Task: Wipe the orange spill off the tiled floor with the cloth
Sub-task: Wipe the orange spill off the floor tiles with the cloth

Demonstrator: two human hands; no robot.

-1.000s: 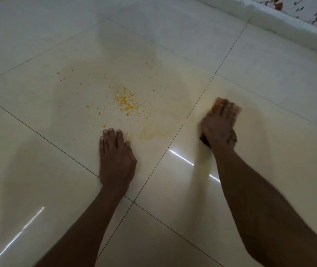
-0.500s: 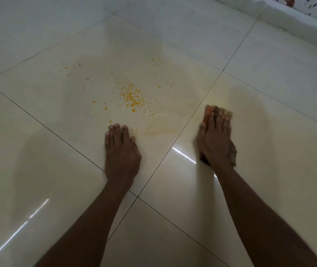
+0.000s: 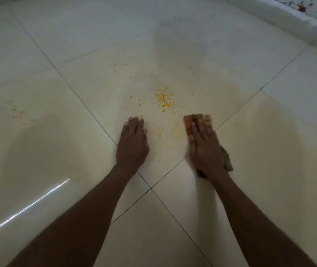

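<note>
An orange spill [image 3: 164,100] of small specks lies on the cream tiled floor [image 3: 76,105], with scattered dots farther left and beyond it. A faint orange smear [image 3: 170,132] marks the tile between my hands. My right hand [image 3: 206,149] presses flat on a striped orange-brown cloth [image 3: 196,120], whose front edge shows past my fingertips, just right of and below the spill. My left hand [image 3: 132,141] rests flat on the floor with fingers together, just below the spill, holding nothing.
A few orange specks [image 3: 19,116] dot the tile at far left. A white skirting edge [image 3: 288,18] and a floral-patterned wall [image 3: 313,6] run along the top right. Dark grout lines cross under my arms.
My right hand has slid the cloth leftward and nearer, from the right-hand tile toward the spill. The view has tilted, showing more floor at left. My left hand stays planted.
</note>
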